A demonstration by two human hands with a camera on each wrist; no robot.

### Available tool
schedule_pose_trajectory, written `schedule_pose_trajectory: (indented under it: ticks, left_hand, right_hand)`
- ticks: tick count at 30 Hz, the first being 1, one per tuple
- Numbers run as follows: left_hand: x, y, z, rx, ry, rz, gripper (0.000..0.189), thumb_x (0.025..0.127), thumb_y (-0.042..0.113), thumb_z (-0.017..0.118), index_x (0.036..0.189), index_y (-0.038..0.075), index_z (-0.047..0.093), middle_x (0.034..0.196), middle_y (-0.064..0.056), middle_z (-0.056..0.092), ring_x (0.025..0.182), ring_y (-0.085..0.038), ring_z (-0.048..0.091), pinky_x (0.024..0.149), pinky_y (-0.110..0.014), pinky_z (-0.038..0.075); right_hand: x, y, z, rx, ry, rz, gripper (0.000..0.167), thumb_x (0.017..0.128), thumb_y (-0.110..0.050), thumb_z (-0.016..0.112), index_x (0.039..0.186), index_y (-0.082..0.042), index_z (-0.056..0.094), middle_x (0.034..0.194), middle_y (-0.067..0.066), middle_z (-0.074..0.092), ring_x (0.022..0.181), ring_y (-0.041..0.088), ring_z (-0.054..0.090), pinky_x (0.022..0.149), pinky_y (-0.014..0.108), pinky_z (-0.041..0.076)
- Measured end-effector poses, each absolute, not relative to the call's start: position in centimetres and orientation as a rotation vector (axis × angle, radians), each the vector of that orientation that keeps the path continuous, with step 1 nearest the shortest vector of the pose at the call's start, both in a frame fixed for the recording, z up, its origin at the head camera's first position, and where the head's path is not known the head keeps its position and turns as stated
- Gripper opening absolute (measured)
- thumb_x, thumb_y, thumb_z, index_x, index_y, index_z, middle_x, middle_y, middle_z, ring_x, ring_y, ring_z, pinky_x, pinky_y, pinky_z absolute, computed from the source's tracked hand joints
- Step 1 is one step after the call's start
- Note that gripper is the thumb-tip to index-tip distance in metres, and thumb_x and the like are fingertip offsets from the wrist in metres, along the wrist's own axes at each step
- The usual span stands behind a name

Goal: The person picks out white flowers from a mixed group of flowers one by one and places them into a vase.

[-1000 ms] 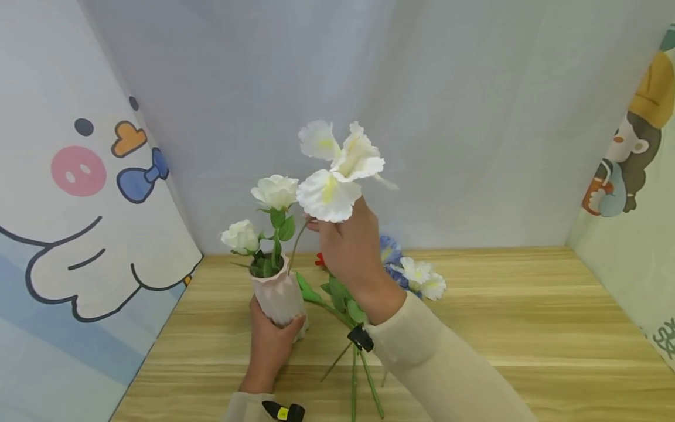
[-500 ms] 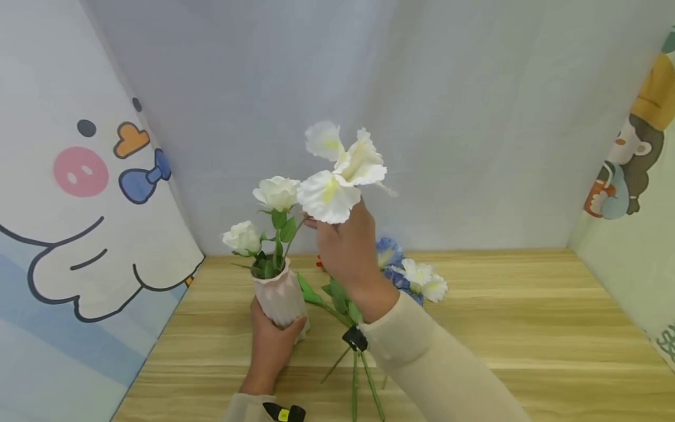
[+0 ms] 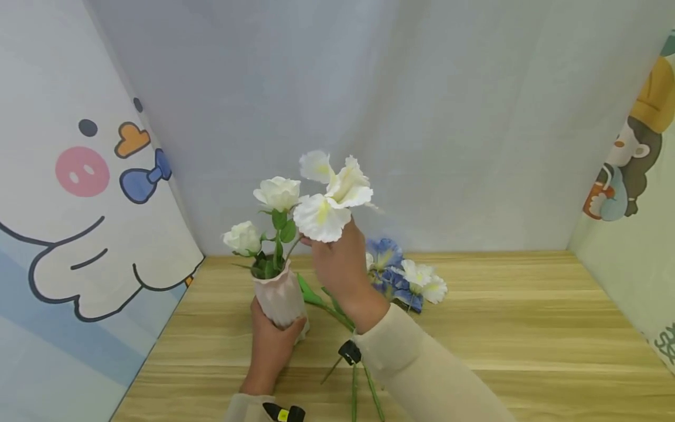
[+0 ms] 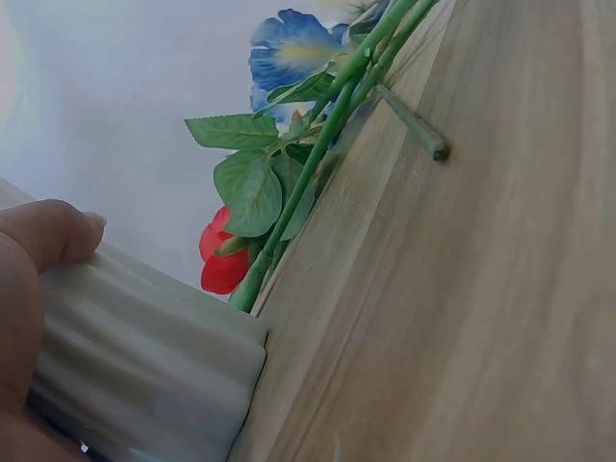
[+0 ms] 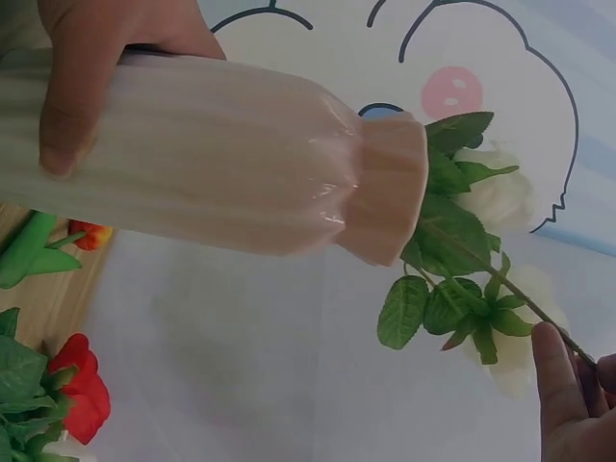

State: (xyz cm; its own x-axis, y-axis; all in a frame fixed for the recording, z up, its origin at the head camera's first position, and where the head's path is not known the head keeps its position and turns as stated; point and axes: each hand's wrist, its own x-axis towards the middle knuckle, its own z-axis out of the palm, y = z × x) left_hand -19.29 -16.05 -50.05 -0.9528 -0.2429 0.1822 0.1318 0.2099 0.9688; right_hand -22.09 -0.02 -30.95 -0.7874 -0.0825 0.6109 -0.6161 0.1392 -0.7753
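Note:
A pale pink, ruffle-rimmed vase [image 3: 279, 302] stands on the table at left of centre. My left hand [image 3: 270, 346] grips its lower body, thumb towards the right. Two white roses [image 3: 278, 193] with green leaves rise from its mouth. Above and right of the vase, my right hand [image 3: 345, 272] pinches the thin stem of a white iris [image 3: 332, 205] with yellow-marked petals. In the right wrist view that stem [image 5: 520, 294] runs from the fingers into the mouth of the vase [image 5: 241, 154]. Its lower end is hidden inside.
Right of the vase, several flowers lie on the wooden table [image 3: 501, 328]: blue irises [image 3: 390, 281], white blossoms [image 3: 424, 278] and crossing green stems [image 3: 354, 392]. A red flower [image 4: 223, 258] shows in the left wrist view. Grey cloth [image 3: 474, 117] hangs behind.
My right hand has moved down and slightly left with the white iris, its stem going deeper at the vase mouth. The left hand and vase have stayed put.

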Motion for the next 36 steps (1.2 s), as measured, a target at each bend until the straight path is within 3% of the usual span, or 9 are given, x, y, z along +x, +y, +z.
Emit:
schedule_pose_trajectory:
  ticks: [4,9,17,24,28,30,36]
  left_hand:
    - [-19.4,-16.1,-50.3,0.104,-2.192,-1.803,0.103,0.083,0.005,0.082,0.158,0.007,0.012,0.138,-0.021,0.040,0.119,-0.036,0.047,0.100,-0.053,0.037]
    - [-19.3,-16.1,-50.3,0.092,-2.176,-1.790,0.102,0.082,0.003,0.083,0.157,0.006,0.014,0.138,-0.020,0.041,0.119,-0.035,0.047,0.100,-0.053,0.037]
    - [-19.3,-16.0,-50.3,0.060,-2.156,-1.781,0.098,0.084,0.004,0.082,0.156,0.007,0.017,0.136,-0.020,0.042,0.118,-0.034,0.048,0.099,-0.052,0.038]
    - [-19.4,-15.9,-50.3,0.055,-2.159,-1.784,0.097,0.083,0.004,0.082,0.155,0.006,0.018,0.134,-0.019,0.044,0.116,-0.033,0.048,0.097,-0.051,0.039]
    - [-19.5,-15.9,-50.2,0.055,-2.160,-1.786,0.097,0.083,0.004,0.082,0.155,0.007,0.017,0.134,-0.019,0.044,0.116,-0.034,0.048,0.097,-0.051,0.038]
    - [-19.5,-15.9,-50.2,0.054,-2.164,-1.784,0.097,0.083,0.004,0.082,0.155,0.006,0.017,0.135,-0.019,0.043,0.117,-0.034,0.048,0.098,-0.051,0.038]
    - [-19.4,-16.0,-50.2,0.060,-2.179,-1.801,0.096,0.084,0.006,0.082,0.156,0.009,0.017,0.138,-0.017,0.042,0.121,-0.034,0.047,0.101,-0.051,0.037]
  right_hand:
    - [-22.1,-0.6,-32.0,0.640,-2.048,1.657,0.018,0.109,-0.013,0.052,0.124,-0.006,0.058,0.110,0.007,0.064,0.093,0.016,0.070,0.080,0.030,0.057]
    - [-22.1,-1.1,-32.9,0.623,-2.085,1.609,0.017,0.105,-0.008,0.056,0.122,-0.004,0.058,0.101,0.006,0.067,0.087,0.017,0.069,0.077,0.033,0.057]
    - [-22.2,-1.6,-33.8,0.654,-2.084,1.627,0.027,0.104,-0.008,0.058,0.130,-0.001,0.053,0.078,0.005,0.059,0.055,0.013,0.048,0.058,0.031,0.044]
    - [-22.4,-1.9,-34.5,0.628,-2.133,1.545,0.033,0.104,-0.009,0.057,0.136,0.000,0.053,0.104,0.011,0.066,0.077,0.017,0.058,0.069,0.035,0.048]
    - [-22.7,-2.1,-34.8,0.615,-2.162,1.538,0.027,0.103,-0.010,0.060,0.129,-0.001,0.057,0.089,0.011,0.063,0.068,0.017,0.053,0.061,0.032,0.044]
    - [-22.8,-2.2,-34.9,0.602,-2.198,1.537,0.025,0.101,-0.011,0.063,0.125,-0.002,0.059,0.088,0.009,0.064,0.070,0.015,0.053,0.062,0.031,0.044]
    - [-23.0,-2.6,-35.3,0.560,-2.333,1.575,0.035,0.093,-0.012,0.072,0.126,-0.005,0.064,0.112,0.007,0.070,0.092,0.018,0.064,0.078,0.036,0.054]
